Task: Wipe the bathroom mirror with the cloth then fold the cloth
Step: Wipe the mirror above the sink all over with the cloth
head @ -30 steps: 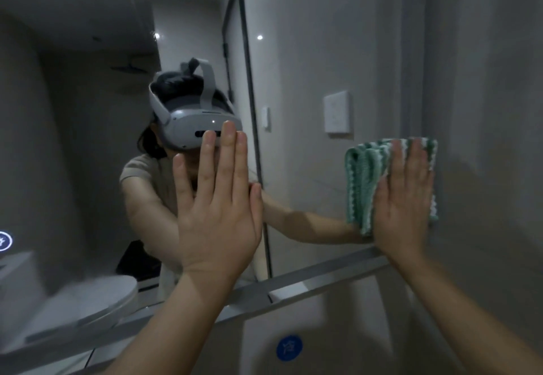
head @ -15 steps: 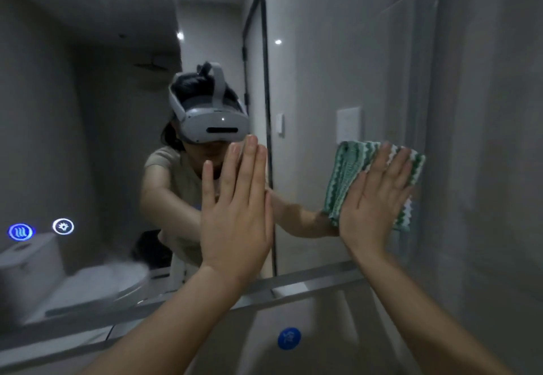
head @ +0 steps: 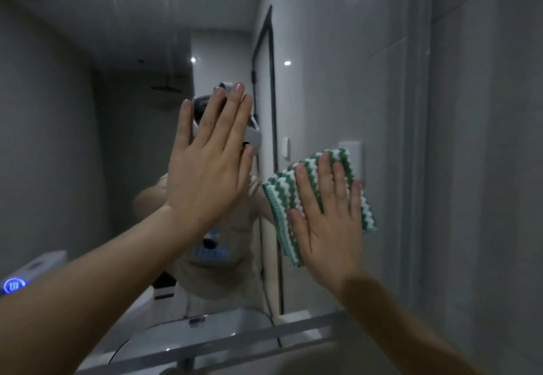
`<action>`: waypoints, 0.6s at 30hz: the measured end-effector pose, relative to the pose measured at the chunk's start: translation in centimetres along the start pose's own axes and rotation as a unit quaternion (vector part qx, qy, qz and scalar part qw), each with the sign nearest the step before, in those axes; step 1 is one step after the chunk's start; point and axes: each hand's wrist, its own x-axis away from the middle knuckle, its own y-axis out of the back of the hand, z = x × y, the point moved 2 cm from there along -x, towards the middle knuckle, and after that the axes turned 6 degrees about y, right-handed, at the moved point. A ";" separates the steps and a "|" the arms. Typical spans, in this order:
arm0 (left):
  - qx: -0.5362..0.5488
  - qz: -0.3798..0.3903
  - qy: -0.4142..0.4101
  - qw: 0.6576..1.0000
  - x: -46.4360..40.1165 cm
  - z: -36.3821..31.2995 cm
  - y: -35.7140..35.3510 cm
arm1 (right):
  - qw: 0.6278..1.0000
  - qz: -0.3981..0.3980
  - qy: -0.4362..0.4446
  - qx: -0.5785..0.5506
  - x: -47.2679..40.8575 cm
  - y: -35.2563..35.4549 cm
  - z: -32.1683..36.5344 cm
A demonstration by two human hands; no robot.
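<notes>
Head view: compared with a second earlier, the right hand [head: 326, 221] had carried the cloth [head: 282, 198] leftward and a bit up across the mirror [head: 308, 80], and the cloth had rotated so its stripes ran diagonal. The wall plate [head: 349, 154], earlier clear of it, was now partly behind its top corner. Right hand was flat, fingers straight, pressing the cloth onto the glass, not gripping. Left hand [head: 208, 166] was flat too, fingers straight and raised toward the glass, holding nothing; it now covered most of the reflected headset [head: 252, 133], which was clear half a second earlier. My read: wiping was mid-stroke, only a patch covered, fold not started. Couldn't tell whether the left palm actually touched the glass. Most of the cloth sat under the right hand, so its fold state was unclear. Mirror edges ran out of frame at top and left; streaks or wet marks weren't readable in the dim light. Blue lit button [head: 14, 285] at lower left was too blurred to identify.
</notes>
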 end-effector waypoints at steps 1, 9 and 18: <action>-0.001 -0.004 0.000 1.000 -0.3 -0.1 -0.1 | 1.000 0.001 0.030 0.003 0.0 0.1 -0.7; -0.009 -0.031 -0.002 0.999 -0.2 -0.5 -0.4 | 0.997 -0.055 -0.048 0.003 0.1 0.2 -7.2; -0.007 -0.015 -0.001 1.000 0.2 -0.5 -0.4 | 0.956 -0.097 -0.277 -0.024 1.4 0.1 -8.8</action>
